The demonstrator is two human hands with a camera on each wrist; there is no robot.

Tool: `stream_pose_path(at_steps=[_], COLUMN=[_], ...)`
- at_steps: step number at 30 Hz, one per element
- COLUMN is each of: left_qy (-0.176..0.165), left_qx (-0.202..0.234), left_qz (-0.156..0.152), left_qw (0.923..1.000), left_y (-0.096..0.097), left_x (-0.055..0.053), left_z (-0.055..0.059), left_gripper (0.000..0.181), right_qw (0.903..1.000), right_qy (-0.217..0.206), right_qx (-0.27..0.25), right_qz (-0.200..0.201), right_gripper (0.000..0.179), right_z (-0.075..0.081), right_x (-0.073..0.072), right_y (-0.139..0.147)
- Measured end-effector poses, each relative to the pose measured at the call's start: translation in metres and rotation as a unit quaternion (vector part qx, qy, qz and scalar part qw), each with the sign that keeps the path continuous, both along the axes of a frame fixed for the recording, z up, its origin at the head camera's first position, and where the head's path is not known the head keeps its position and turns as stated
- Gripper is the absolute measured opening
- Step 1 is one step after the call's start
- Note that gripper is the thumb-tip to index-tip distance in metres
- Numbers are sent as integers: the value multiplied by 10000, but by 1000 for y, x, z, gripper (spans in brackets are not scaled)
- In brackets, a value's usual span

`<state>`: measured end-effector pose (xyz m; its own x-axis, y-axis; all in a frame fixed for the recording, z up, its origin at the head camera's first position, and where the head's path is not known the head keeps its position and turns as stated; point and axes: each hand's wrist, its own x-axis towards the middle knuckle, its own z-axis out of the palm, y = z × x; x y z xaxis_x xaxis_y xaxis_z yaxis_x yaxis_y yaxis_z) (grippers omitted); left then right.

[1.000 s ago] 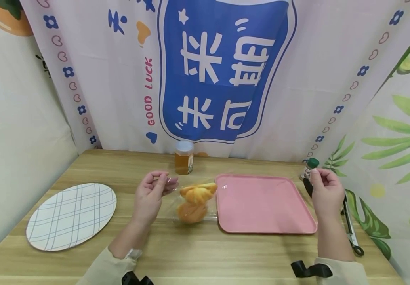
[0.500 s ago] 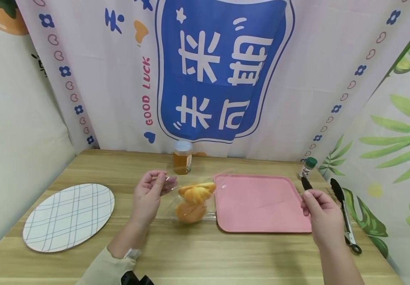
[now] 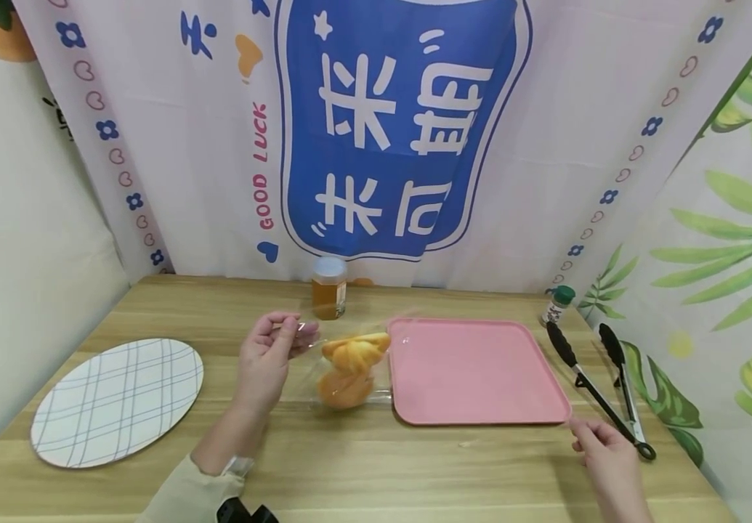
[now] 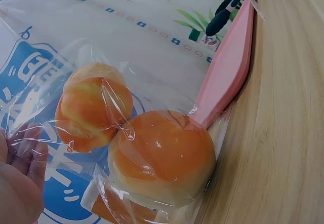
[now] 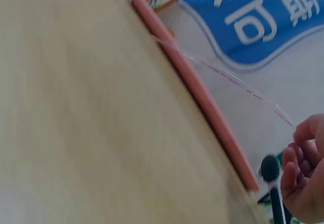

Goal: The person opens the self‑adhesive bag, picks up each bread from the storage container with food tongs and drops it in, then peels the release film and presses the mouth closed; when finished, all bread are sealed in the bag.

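My left hand (image 3: pixel 266 361) pinches the edge of a clear plastic bag (image 3: pixel 381 396), left of the pink tray. Inside the bag, a ridged golden bread roll (image 3: pixel 357 353) sits above a round bun (image 3: pixel 346 389); both show close up in the left wrist view, where the round bun (image 4: pixel 162 155) is lower. At the tray's front right corner, my right hand (image 3: pixel 609 461) pinches the end of a thin clear strip (image 5: pixel 238 82) with red print. That strip stretches away toward the tray in the right wrist view.
The pink tray (image 3: pixel 476 372) lies right of the bag. Black-tipped tongs (image 3: pixel 601 396) and a green-capped shaker (image 3: pixel 557 305) are at the right. Behind the bag stands a honey-coloured jar (image 3: pixel 329 289). An oval checked board (image 3: pixel 117 403) lies at the left.
My right hand has come down and toward me, from near the shaker to the tray's front corner, uncovering the tongs. The left hand and bag have barely moved.
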<state>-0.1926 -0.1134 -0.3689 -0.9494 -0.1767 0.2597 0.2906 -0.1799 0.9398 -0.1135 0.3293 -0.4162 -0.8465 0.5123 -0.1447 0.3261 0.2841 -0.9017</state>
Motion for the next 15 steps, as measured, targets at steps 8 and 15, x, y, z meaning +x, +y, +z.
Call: stream_pose_path(at_steps=[8,15], left_qy=[41,60], left_qx=[12,31], left_qz=[18,-4], left_qw=[10000,10000], left_y=[-2,-2], left_x=[1,1], left_z=[1,1], left_gripper=[10,11], right_qw=[9816,9530], right_qy=[-585,-641], right_qx=[1725,2778], right_qz=[568,1029], right_gripper=[40,32], right_z=[-13,-19], right_x=[3,-1], right_y=[19,25])
